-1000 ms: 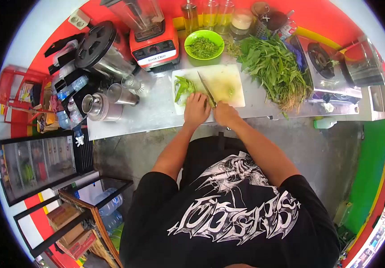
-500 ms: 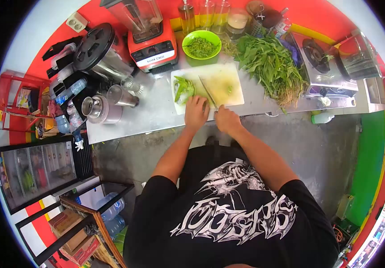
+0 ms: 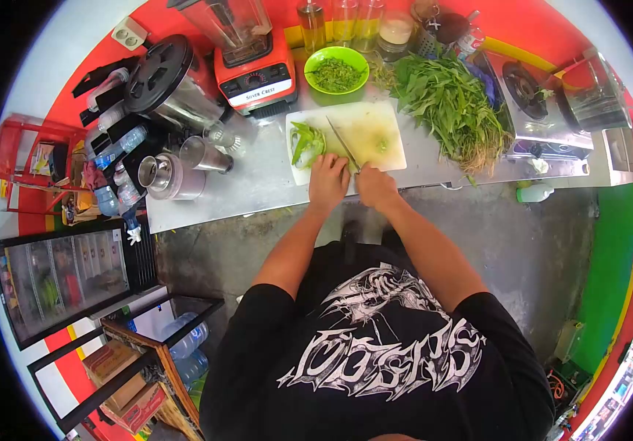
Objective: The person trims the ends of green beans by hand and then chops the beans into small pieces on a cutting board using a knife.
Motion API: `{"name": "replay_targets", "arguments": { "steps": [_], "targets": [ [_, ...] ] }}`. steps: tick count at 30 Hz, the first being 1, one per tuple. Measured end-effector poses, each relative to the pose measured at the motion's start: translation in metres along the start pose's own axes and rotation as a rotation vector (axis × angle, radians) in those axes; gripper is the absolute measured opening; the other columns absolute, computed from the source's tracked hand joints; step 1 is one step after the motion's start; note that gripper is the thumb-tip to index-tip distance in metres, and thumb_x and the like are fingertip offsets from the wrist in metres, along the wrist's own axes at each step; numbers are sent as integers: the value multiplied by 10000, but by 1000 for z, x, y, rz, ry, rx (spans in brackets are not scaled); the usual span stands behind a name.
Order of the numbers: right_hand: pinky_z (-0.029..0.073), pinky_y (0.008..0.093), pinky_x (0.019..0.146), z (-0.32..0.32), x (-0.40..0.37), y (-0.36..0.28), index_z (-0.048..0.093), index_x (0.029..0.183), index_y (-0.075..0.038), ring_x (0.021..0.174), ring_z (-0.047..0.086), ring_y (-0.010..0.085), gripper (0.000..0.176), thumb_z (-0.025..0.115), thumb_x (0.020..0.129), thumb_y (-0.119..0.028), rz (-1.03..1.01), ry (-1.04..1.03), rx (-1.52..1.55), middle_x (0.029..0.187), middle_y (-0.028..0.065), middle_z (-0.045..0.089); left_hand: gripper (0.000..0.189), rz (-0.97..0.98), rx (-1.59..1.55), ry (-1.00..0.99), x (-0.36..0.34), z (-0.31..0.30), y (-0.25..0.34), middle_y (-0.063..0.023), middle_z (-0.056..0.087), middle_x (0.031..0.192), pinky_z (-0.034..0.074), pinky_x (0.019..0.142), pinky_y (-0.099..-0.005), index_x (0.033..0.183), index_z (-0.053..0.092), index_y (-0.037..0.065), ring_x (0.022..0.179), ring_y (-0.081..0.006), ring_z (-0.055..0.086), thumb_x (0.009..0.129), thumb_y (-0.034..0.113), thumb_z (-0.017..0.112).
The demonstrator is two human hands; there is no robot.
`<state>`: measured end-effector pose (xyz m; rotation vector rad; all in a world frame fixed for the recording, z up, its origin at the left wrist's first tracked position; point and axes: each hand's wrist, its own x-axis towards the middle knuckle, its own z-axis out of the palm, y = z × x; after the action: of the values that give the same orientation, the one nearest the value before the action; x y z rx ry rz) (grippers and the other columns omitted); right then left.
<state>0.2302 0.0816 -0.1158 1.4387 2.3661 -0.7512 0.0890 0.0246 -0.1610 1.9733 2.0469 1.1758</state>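
A white cutting board (image 3: pixel 386 159) lies near the counter's front edge. On its left part is a bunch of pale green leafy vegetable (image 3: pixel 306 142). The curled fingers of my left hand (image 3: pixel 328 181) press on the near end of this bunch. My right hand (image 3: pixel 377 187) is closed around the handle of a knife (image 3: pixel 341 138). The blade points away and to the left, lying just right of the left fingertips. A small green scrap (image 3: pixel 383 145) sits on the board's right side. The knife handle is mostly hidden in the right fist.
Behind the board stands a green bowl (image 3: pixel 337 74) of chopped greens, beside a red blender (image 3: pixel 258 84). A heap of leafy stems (image 3: pixel 452 110) lies to the right, next to a gas stove (image 3: pixel 533 121). Metal cups (image 3: pixel 205 155) stand on the left.
The whole view has shifted slightly, with the counter appearing a little further right and up. Both hands keep nearly the same place on the board, the knife still beside the left fingers.
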Motion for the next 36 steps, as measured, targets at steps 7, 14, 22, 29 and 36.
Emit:
{"name": "replay_targets", "arguments": {
  "steps": [7,14,22,29,36],
  "targets": [
    [563,495,890,8,-19,-18,522,1140,78,1013,702,429,310,564,923,-138,141,24,94,1078,296,695,215,-4,-15,-14,1,0,-2,-119,566,946,437,802,-457,1008,663,27,910,-346,538,798,69,672],
    [559,500,887,-13,-16,-18,505,1139,73,1012,691,454,312,607,903,-103,-5,-9,-3,1069,300,687,162,-4,2,-6,2,1,-3,-128,569,958,440,814,-447,976,641,21,933,-351,538,824,73,667],
    [537,527,912,-6,-10,-16,488,1171,88,1063,666,472,326,577,915,-92,23,-9,22,1122,331,656,125,-18,-40,-25,2,1,-6,-124,558,952,416,830,-459,931,592,41,949,-350,524,828,79,651],
    [570,487,875,-9,-18,-21,478,1184,102,1036,689,437,368,606,899,-93,25,-73,1,1094,303,675,93,-13,-41,14,3,3,-5,-133,563,908,424,791,-454,894,587,36,897,-354,533,829,52,652],
    [538,524,888,-3,3,-14,504,1153,76,1044,667,473,348,538,963,-214,19,-6,74,1091,321,669,117,-17,-25,-46,1,2,-6,-127,565,945,422,819,-454,948,611,31,946,-351,527,849,88,640]
  ]
}}
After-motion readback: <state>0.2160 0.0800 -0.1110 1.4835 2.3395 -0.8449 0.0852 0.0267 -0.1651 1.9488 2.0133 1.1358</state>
